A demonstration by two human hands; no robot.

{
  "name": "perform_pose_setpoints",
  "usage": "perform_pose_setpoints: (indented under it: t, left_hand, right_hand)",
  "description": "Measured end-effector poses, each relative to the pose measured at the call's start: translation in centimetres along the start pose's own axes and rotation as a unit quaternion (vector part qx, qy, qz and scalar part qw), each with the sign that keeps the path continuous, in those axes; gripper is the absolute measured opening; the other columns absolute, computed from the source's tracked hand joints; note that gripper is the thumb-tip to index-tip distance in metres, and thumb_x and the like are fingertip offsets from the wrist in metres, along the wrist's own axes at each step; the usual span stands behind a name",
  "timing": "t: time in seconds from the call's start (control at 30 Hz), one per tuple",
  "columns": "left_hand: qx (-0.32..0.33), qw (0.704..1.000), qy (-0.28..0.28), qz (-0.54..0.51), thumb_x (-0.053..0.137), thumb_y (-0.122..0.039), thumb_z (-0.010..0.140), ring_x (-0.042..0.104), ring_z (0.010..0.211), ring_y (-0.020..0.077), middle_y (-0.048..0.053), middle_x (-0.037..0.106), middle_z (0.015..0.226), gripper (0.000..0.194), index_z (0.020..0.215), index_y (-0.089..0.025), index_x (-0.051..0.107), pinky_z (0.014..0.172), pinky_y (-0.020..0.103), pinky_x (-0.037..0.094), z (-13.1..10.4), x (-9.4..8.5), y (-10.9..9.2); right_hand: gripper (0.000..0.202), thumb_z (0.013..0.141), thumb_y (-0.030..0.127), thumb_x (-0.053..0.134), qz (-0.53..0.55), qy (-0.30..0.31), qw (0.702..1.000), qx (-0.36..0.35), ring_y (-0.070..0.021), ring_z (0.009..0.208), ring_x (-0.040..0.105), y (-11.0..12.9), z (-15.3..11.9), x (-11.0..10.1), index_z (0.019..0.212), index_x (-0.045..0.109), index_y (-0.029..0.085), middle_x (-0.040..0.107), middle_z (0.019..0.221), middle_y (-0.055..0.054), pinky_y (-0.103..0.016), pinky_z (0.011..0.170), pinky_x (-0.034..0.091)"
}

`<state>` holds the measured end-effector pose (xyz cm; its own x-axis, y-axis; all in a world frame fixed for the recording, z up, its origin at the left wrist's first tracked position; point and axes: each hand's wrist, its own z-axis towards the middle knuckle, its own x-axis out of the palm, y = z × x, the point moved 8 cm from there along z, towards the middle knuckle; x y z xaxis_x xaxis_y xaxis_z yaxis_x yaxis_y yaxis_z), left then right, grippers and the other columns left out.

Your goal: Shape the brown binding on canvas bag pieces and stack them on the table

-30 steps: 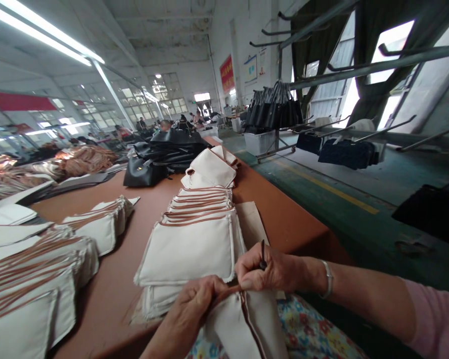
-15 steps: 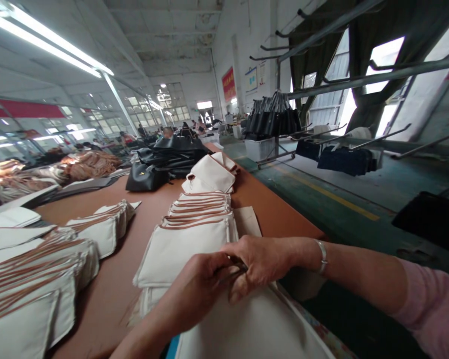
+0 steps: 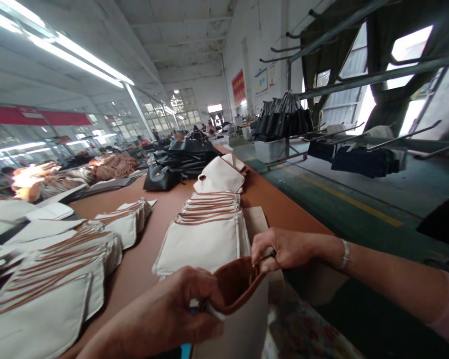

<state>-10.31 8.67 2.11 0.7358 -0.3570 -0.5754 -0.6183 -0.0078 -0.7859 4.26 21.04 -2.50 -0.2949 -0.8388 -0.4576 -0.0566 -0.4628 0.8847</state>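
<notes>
Low in the middle of the view, a cream bag piece (image 3: 243, 321) is held upright, its brown-lined mouth facing up and gaping. My left hand (image 3: 179, 299) grips the near left side of the rim, thumb outside. At the far right of the rim, my right hand (image 3: 280, 248) pinches the edge; a small dark object shows at its fingers, too small to name. Just beyond lies a stack of cream bag pieces (image 3: 204, 242) with brown edges, fanned out on the brown table (image 3: 164, 209).
More cream pieces (image 3: 52, 304) lie in overlapping rows at left. Black leather bags (image 3: 162, 177) are heaped farther back. Past the table's right edge stand a metal rack (image 3: 351, 85) and hanging black bags (image 3: 282, 119). People work in the background.
My hands have moved apart from being close together, the left toward me and the right farther out. The bag piece's mouth now gapes, showing its brown lining. The view has turned slightly left.
</notes>
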Motion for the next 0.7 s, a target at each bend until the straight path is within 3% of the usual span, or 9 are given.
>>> perform_pose_setpoints:
  t: [0.07,0.13,0.23,0.3,0.37,0.5,0.7]
  left_hand:
    - [-0.002,0.999,-0.031,0.035,0.069,-0.027,0.072,0.046,0.063,0.0135,-0.002,0.058,0.069,0.011,0.075,-0.017,0.074,0.053,0.021,0.032,1.1,0.6,-1.7]
    - [-0.01,0.997,-0.048,0.062,0.064,-0.029,0.077,0.037,0.057,0.0104,-0.004,0.051,0.063,0.017,0.074,-0.015,0.073,0.048,0.021,0.025,1.8,1.3,-2.4]
    - [-0.034,0.995,-0.044,0.079,0.066,-0.04,0.078,0.034,0.058,0.0102,-0.005,0.052,0.067,0.025,0.082,-0.015,0.071,0.049,0.022,0.022,1.7,1.7,-1.5]
    - [-0.049,0.997,-0.034,0.055,0.076,-0.045,0.069,0.036,0.063,0.0114,-0.005,0.053,0.071,0.037,0.091,-0.017,0.067,0.051,0.022,0.024,1.3,1.6,0.0]
    - [-0.053,0.998,-0.017,-0.023,0.082,-0.048,0.061,0.039,0.066,0.0126,-0.005,0.051,0.072,0.05,0.096,-0.017,0.062,0.054,0.022,0.027,1.1,1.7,1.6]
    - [-0.046,0.98,-0.003,-0.194,0.075,-0.051,0.071,0.045,0.071,0.0142,-0.001,0.055,0.079,0.046,0.095,-0.016,0.059,0.06,0.023,0.031,1.8,2.1,3.5]
    - [-0.065,0.972,-0.033,-0.222,0.071,-0.043,0.079,0.043,0.068,0.0128,0.0,0.055,0.073,0.033,0.083,-0.011,0.064,0.062,0.024,0.031,3.8,1.8,4.1]
  right_hand:
    - [0.04,0.077,0.035,0.073,0.1,-0.007,0.994,-0.034,-0.0165,0.092,0.06,3.2,0.6,1.8,0.111,0.066,0.014,0.065,0.106,-0.007,-0.026,0.08,0.047]
    - [0.052,0.073,0.038,0.077,0.19,-0.012,0.981,-0.033,-0.0132,0.082,0.058,5.0,1.0,3.7,0.116,0.059,0.015,0.063,0.097,-0.003,-0.022,0.07,0.046]
    - [0.059,0.059,0.035,0.087,0.233,-0.017,0.972,0.008,-0.0074,0.063,0.046,4.4,1.3,5.9,0.105,0.058,0.014,0.054,0.076,0.005,-0.016,0.054,0.037]
    - [0.046,0.06,0.035,0.086,0.213,-0.015,0.976,0.03,-0.0063,0.061,0.042,3.0,1.3,6.6,0.091,0.061,0.012,0.051,0.07,0.005,-0.016,0.052,0.034]
    - [0.035,0.066,0.035,0.082,0.176,-0.029,0.983,0.038,-0.0067,0.061,0.043,1.7,1.3,6.6,0.082,0.063,0.01,0.053,0.068,0.004,-0.017,0.054,0.035]
    - [0.023,0.075,0.03,0.071,0.133,-0.067,0.988,0.043,-0.0079,0.061,0.046,0.5,1.6,5.6,0.083,0.068,0.009,0.057,0.068,0.002,-0.018,0.054,0.035]
    - [0.019,0.082,0.027,0.06,-0.006,-0.13,0.992,0.001,-0.0083,0.061,0.045,0.2,2.2,2.9,0.079,0.067,0.009,0.056,0.066,0.002,-0.018,0.053,0.034]
